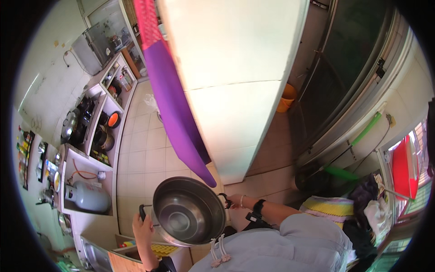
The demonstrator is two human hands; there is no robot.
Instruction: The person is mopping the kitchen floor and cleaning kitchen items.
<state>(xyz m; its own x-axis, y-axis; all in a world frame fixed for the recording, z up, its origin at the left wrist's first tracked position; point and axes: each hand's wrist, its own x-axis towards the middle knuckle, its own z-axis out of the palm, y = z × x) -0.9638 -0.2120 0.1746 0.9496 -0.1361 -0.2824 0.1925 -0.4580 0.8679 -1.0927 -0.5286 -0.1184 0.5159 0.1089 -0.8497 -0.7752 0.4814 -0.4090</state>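
Note:
A deep stainless steel pot (pixel 188 210) hangs between my two hands in front of my body. Its inside faces up towards me and looks bare, with a round ring at the bottom. My left hand (pixel 142 226) is closed around one black side handle (pixel 142 211). On the opposite side, my right hand (pixel 234 201) grips the other black handle (pixel 224 198). The pot is held above the tiled floor, close to my grey shirt (pixel 272 244).
Ahead stands a white tiled wall end (pixel 234 102), with a purple curtain (pixel 176 119) beside it. A counter with a stove (pixel 83 115) and a gas cylinder (pixel 89 196) runs along the left. A sink (pixel 97 253) lies lower left. Clothes (pixel 328 207) are piled at right.

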